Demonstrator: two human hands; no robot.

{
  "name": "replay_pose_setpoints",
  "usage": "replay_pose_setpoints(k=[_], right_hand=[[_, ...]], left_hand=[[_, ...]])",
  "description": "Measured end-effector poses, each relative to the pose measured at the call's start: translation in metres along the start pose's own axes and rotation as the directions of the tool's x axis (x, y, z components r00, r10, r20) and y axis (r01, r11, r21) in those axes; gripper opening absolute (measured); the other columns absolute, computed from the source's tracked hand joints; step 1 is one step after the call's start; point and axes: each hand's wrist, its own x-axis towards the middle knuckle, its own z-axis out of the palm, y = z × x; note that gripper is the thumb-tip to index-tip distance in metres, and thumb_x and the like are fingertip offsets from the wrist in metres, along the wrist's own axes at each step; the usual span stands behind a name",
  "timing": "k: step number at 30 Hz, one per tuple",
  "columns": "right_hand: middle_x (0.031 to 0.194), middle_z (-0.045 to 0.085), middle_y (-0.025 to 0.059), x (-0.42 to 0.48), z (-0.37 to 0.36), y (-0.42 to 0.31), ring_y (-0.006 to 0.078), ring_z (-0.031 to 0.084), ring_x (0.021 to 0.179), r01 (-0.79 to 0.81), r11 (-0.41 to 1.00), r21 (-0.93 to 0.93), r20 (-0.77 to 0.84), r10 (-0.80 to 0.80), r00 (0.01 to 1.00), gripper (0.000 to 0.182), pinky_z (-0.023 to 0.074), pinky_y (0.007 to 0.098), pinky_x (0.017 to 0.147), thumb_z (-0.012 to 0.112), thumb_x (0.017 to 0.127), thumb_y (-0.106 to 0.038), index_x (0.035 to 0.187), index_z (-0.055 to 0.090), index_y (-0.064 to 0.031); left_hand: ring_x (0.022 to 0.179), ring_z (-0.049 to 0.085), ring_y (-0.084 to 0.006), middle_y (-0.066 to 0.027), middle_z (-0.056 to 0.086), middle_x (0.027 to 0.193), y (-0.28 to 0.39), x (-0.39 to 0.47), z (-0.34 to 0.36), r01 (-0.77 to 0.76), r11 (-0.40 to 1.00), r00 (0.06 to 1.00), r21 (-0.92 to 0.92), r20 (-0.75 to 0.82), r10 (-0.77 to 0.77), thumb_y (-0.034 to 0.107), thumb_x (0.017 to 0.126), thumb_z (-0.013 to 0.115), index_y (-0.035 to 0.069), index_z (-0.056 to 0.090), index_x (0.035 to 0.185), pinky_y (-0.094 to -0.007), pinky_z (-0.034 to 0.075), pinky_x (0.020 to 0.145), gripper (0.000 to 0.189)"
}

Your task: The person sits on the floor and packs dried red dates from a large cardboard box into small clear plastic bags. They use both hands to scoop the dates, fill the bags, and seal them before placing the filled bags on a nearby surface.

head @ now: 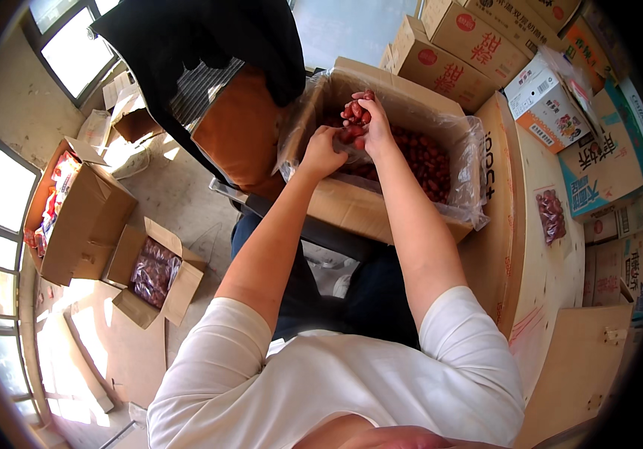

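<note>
A handful of red jujubes (356, 114) rests in my right hand (376, 128), its fingers curled around them above an open cardboard carton (349, 214). Close beside it on the left, my left hand (323, 151) appears to hold the edge of a small clear plastic bag (349, 134) with some jujubes in it. Parts of this bag are hidden by my fingers. Below both hands, many loose jujubes (425, 165) lie in the carton, which has a clear plastic liner (472, 149) folded over its rim.
A filled clear bag of jujubes (550, 216) lies on the wooden table (543, 269) at right. Stacked cartons (462, 62) stand behind. On the floor at left are an open box of bagged jujubes (153, 272) and a box of colourful packets (88, 224). A chair with an orange-brown cushion (237, 129) adjoins the carton.
</note>
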Motion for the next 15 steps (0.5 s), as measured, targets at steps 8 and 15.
replay_pose_setpoints(k=[8,15], right_hand=[[0.079,0.057,0.0087,-0.004,0.004,0.001,0.0248,0.060,0.075,-0.036,0.986,0.161,-0.013,0.039,0.999,0.018,0.0507,0.0366,0.075,0.052,0.086,-0.017,0.101,0.054,-0.0075],[0.086,0.065,0.0128,0.000,-0.013,0.001,0.0282,0.064,0.086,-0.110,0.963,0.248,0.043,0.102,0.994,0.031,0.0494,0.0390,0.085,0.055,0.091,-0.033,0.090,0.062,-0.0031]], left_hand=[[0.083,0.061,-0.0276,-0.0160,0.059,0.101,-0.017,0.002,0.004,-0.137,0.987,0.988,0.087,-0.059,0.142,0.010,0.062,0.066,-0.002,0.063,0.110,-0.0343,0.050,0.075,0.049],[0.082,0.061,-0.0275,-0.0169,0.058,0.104,-0.018,0.002,0.006,-0.142,0.986,0.985,0.090,-0.091,0.150,0.008,0.063,0.065,-0.002,0.062,0.110,-0.0338,0.051,0.073,0.049]])
